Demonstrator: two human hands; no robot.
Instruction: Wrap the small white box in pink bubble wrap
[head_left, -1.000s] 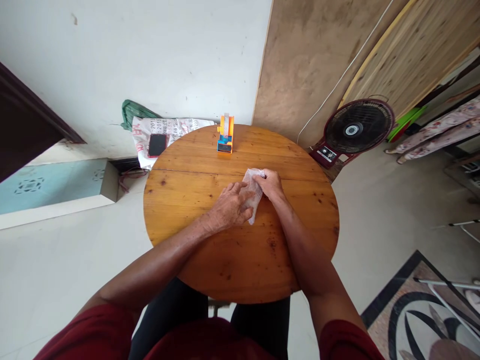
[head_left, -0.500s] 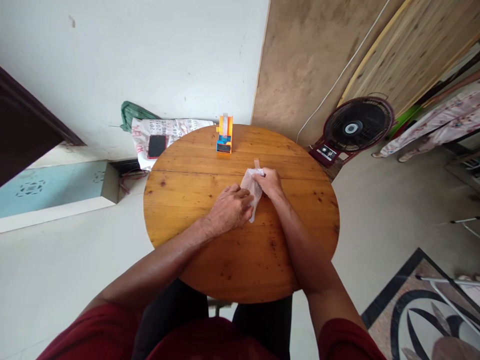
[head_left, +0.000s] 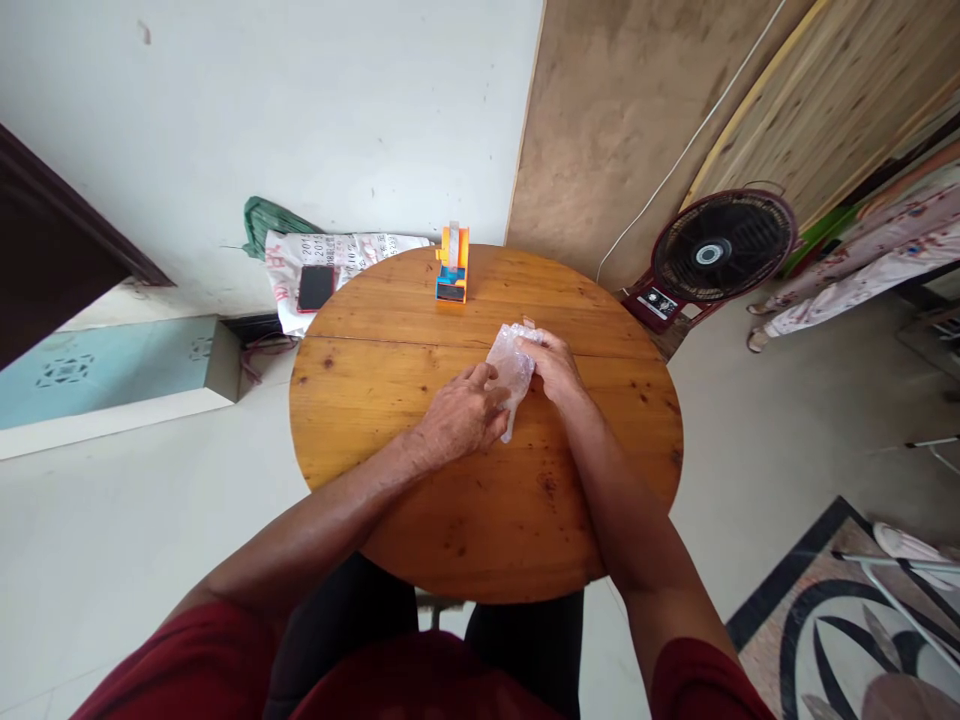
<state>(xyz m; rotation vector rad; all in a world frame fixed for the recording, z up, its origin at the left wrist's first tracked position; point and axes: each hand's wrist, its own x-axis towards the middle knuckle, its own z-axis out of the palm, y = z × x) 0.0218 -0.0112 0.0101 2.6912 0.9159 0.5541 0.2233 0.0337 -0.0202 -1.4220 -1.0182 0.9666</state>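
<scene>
A piece of clear bubble wrap (head_left: 513, 362) lies over the middle of the round wooden table (head_left: 360, 420), between my two hands. My left hand (head_left: 469, 408) grips its left and lower side, with the fingers curled over it. At its upper right edge my right hand (head_left: 553, 362) pinches the wrap between thumb and fingers. A short strip of clear tape (head_left: 529, 322) sticks out at the far edge, close to my right fingertips. Whether anything is inside the wrap, I cannot tell.
An orange and blue tape dispenser (head_left: 452, 265) stands near the table's far edge. Beyond the left edge, a phone (head_left: 316, 288) rests on a printed white sack (head_left: 289, 262). A dark red fan (head_left: 709, 252) stands at the right, with a person's legs (head_left: 862, 275) behind it.
The bubble wrap has spread wider and flatter between my hands. My right hand has shifted slightly right, and less of the tape strip shows. The person at the right has moved their legs.
</scene>
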